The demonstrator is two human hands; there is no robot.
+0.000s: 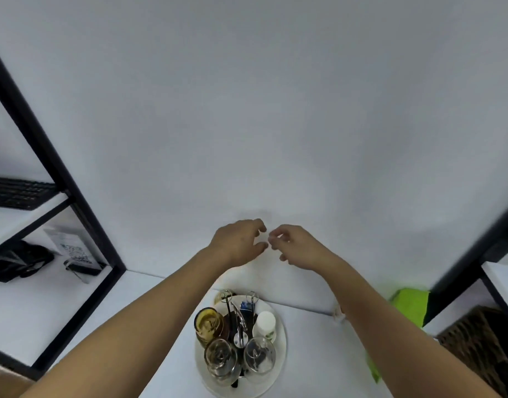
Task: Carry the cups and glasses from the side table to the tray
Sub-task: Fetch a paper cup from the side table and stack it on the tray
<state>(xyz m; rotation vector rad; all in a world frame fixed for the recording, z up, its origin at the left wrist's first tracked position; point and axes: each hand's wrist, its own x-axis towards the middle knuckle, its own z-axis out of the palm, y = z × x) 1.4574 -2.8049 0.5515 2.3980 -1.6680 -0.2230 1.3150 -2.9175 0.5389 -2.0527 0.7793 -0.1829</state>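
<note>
We see left hand [238,242] and right hand [293,247] raised, fingers loosely curled, holding nothing, above the tray [278,366] of glasses [260,354] at the table's back edge

left grip [241,239], right grip [293,248], raised, loosely curled

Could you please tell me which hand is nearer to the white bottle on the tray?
Right, narrowly. The right hand hovers above the white bottle; the left hand is above and farther left.
</note>
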